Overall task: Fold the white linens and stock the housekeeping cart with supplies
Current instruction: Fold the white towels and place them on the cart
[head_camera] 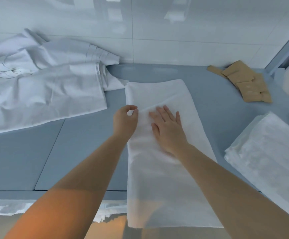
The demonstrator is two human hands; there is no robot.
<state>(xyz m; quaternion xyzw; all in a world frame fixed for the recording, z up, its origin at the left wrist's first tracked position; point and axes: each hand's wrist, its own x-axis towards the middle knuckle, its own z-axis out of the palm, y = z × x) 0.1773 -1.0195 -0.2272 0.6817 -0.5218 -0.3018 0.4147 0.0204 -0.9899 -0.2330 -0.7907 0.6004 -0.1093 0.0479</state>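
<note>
A long white linen (162,152), folded into a narrow strip, lies lengthwise on the grey-blue table (81,149); its near end hangs over the table's front edge and its far end reaches toward the tiled wall (174,37). Two bare forearms extend from the lower corners of the view toward the strip. The right hand (167,128) rests flat on the linen, palm down, fingers straight and slightly spread, pressing the cloth against the table. The left hand (125,119) sits at the strip's left edge, level with the right hand; its thumb and forefinger are curled toward each other at the cloth's edge, but whether they actually pinch the fabric cannot be told. A faint crease runs across the linen just beyond both hands. To the right of the strip, apart from it, a stack of folded white linens (268,163) rests near the table's right edge. To the left of the strip, and farther back, a large pile of unfolded white sheets (41,87) spreads over the table, one corner lying just beside the strip's far left corner. Beyond the strip to the right, near the wall, lie several tan folded cloths (245,83), overlapping one another.
</note>
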